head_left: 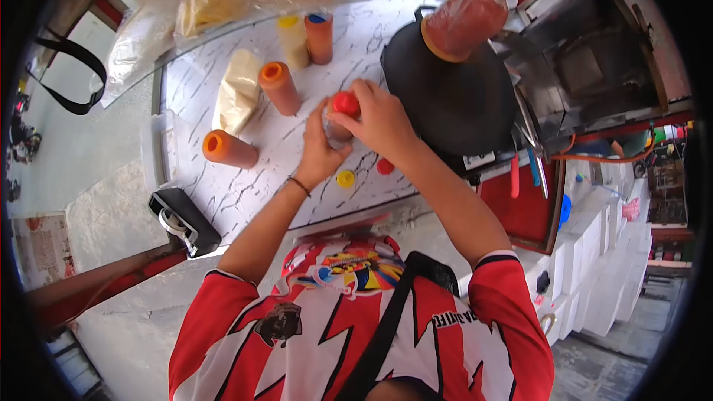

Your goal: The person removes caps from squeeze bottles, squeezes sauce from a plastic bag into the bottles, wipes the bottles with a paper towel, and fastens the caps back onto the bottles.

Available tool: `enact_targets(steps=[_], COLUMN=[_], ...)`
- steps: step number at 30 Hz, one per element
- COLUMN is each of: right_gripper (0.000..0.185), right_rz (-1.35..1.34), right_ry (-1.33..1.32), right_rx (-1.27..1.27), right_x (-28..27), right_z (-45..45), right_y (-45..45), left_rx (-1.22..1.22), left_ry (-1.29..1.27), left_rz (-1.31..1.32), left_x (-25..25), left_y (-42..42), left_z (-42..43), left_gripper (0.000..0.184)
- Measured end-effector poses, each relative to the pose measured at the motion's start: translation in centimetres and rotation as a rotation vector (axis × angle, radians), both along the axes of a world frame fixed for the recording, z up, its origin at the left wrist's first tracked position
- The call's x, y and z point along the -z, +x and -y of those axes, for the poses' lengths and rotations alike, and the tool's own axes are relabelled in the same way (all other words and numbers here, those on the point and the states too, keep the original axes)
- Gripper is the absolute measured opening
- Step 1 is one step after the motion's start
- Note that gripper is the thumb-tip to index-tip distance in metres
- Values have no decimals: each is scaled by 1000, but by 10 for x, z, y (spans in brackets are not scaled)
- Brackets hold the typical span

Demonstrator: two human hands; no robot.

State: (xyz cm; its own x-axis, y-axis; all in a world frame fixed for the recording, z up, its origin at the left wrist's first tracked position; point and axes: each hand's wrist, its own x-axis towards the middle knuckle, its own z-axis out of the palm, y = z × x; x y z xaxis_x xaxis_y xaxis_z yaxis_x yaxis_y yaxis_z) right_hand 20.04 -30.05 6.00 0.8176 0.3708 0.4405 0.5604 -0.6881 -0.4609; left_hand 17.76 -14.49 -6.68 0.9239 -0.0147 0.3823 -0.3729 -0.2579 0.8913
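Near the table's middle, a squeeze bottle with a red cap stands between my two hands. My left hand is closed around the bottle's body. My right hand grips the cap from the right, with fingers and thumb on it. Close by lie a loose yellow cap and a loose red cap. To the left are two orange-topped sauce bottles, one upright and one nearer me. Behind them stand a yellow-capped bottle and a blue-capped bottle.
A cream-coloured bag lies on the marble-patterned table. On the right sits a black round griddle, with a bag of red contents at its far edge. A black dispenser stands at the front left corner. Plastic bags cover the back.
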Motion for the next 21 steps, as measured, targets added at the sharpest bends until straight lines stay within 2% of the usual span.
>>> enact_targets(steps=[2,5,7,9,11,12,15,16,19,21], right_gripper=[36,46,45,36,32,29,31,31,29,31], right_rz=[45,-130,-314,-397,-360,-335,-371,-401,-450,-352], right_ry=[77,67,-79,-318,-394,-433,-394,-371,-230,-56], right_rx=[3,74,68,133,181,207,182,164,16,-129], right_x=[-3,9,44,71,96,106,132,133,82,31], right_z=[9,39,57,59,57,58,69,73,53,21], right_y=[-10,-54,-86,-108,-114,-109,-89,-89,-104,-103], left_rx=[-61,-307,-422,-513,-559,-547,-472,-533,-492,-402], left_ry=[25,-31,-95,-121,-110,-156,-317,-328,-290,-331], left_rz=[-124,-193,-176,-116,-18,37,-90,-108,-87,-158], left_x=[-8,10,12,16,25,23,19,26,22,31], left_y=[-20,-30,-15,13,49,62,80,85,64,41], left_z=[-26,-58,-58,-57,-54,-51,-49,-51,-53,-59], left_gripper=[90,92,97,103,109,100,82,65,62,58])
